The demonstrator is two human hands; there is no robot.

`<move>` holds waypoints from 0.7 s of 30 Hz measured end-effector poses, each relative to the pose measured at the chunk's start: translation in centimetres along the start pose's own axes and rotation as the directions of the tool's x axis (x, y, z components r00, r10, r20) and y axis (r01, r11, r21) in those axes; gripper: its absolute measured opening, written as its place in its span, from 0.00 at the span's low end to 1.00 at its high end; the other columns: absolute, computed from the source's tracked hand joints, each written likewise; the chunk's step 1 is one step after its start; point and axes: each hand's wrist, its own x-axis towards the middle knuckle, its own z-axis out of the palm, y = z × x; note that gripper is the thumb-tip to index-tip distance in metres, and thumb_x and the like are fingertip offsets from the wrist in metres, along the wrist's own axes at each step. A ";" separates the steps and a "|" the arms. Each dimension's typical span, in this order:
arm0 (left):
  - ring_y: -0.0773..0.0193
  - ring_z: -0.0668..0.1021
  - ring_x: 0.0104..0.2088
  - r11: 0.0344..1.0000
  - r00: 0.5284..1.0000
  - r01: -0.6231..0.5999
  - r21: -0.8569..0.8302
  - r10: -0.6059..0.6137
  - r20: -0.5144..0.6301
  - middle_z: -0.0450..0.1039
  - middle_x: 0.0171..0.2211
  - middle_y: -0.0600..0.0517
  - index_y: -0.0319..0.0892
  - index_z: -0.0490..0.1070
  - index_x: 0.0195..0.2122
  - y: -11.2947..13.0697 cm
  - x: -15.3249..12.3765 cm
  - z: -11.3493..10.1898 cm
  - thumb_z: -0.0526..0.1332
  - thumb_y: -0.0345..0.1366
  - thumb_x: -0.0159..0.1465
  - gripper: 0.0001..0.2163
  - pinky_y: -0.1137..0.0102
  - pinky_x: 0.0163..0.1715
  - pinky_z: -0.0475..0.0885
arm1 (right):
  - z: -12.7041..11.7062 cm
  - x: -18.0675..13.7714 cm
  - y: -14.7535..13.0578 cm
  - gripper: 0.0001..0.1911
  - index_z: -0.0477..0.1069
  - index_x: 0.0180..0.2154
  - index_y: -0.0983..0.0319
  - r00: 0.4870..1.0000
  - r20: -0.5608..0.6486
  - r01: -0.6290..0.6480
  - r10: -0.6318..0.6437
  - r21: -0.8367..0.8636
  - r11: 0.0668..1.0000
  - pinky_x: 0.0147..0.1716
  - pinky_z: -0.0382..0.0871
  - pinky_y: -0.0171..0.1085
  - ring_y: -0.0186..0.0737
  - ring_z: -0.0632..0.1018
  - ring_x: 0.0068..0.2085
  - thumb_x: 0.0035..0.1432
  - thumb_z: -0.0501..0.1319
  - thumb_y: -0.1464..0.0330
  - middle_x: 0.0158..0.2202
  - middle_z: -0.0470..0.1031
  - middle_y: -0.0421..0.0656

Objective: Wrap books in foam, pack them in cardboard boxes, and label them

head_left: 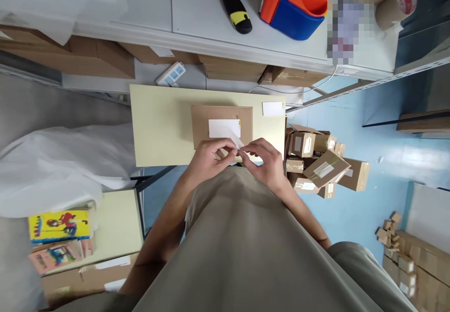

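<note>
My left hand [213,159] and my right hand [266,162] meet fingertip to fingertip at the front edge of a pale yellow table [160,124]. Both are closed in a pinch on a thin, whitish translucent strip [236,139], which slants up and left from the fingers. Beyond them lies a flat brown cardboard box [200,120], with a white label [217,127] on its top. The strip overlaps the label in view; whether it touches it I cannot tell. Fingers partly hide the strip's lower end.
Another white label [273,109] lies on the table's right. On the shelf above are a black-and-yellow cutter [234,5] and an orange-and-blue tape dispenser [293,10]. Taped cartons [326,169] are heaped at right. Books [59,225] and white plastic sheeting [63,167] are at left.
</note>
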 end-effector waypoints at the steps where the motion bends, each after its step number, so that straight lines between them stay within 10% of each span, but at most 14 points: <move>1: 0.59 0.82 0.33 1.000 1.000 -0.004 0.007 0.004 0.011 0.83 0.32 0.52 0.50 0.80 0.33 -0.4 -0.2 -0.5 0.65 0.45 0.69 0.09 0.66 0.35 0.80 | 0.7 0.0 -0.1 0.05 0.85 0.45 0.51 1.000 -0.006 0.000 0.000 -0.014 1.000 0.41 0.83 0.43 0.42 0.84 0.38 0.75 0.68 0.65 0.41 0.84 0.43; 13: 0.63 0.83 0.31 0.994 0.998 -0.007 0.105 0.001 0.061 0.84 0.32 0.52 0.45 0.78 0.34 -6.6 -1.1 -4.5 0.64 0.43 0.67 0.09 0.72 0.32 0.77 | 4.1 -1.8 -1.4 0.08 0.77 0.38 0.56 0.963 -0.156 -0.215 0.220 0.049 0.975 0.35 0.79 0.39 0.39 0.80 0.35 0.75 0.65 0.64 0.37 0.81 0.41; 21: 0.58 0.86 0.37 0.944 0.952 0.214 0.252 -0.144 -0.271 0.85 0.34 0.52 0.48 0.77 0.34 -10.6 -1.9 -5.7 0.63 0.43 0.65 0.07 0.68 0.40 0.80 | 0.7 -2.5 2.6 0.15 0.77 0.38 0.56 0.882 -0.263 -0.340 0.391 0.219 0.915 0.37 0.77 0.40 0.40 0.81 0.35 0.74 0.68 0.54 0.35 0.79 0.40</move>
